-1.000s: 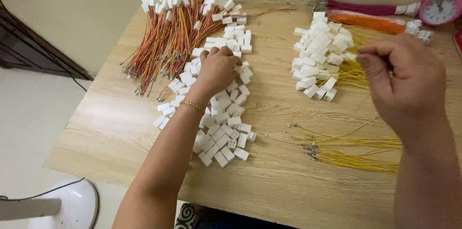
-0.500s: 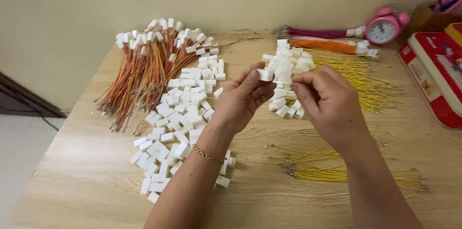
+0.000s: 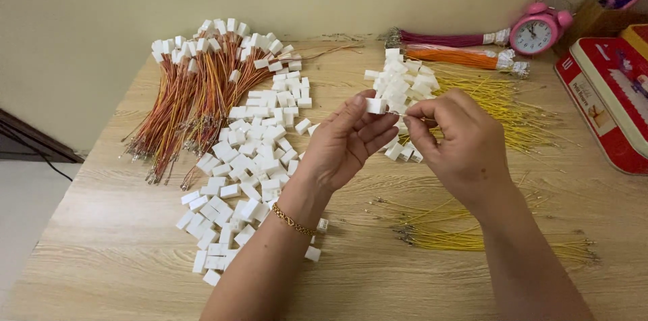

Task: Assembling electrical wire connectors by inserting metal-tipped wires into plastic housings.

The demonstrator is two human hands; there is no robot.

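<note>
The red tin (image 3: pixel 607 101) right of the pink alarm clock (image 3: pixel 538 29) ran off the picture's edge. The right hand (image 3: pixel 459 142) hid part of the white connector heap (image 3: pixel 399 88), and its pinched wire was too thin to tell.

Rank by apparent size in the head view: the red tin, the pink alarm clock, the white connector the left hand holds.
1. red tin, cut off by the frame
2. pink alarm clock
3. white connector in the left hand
</note>
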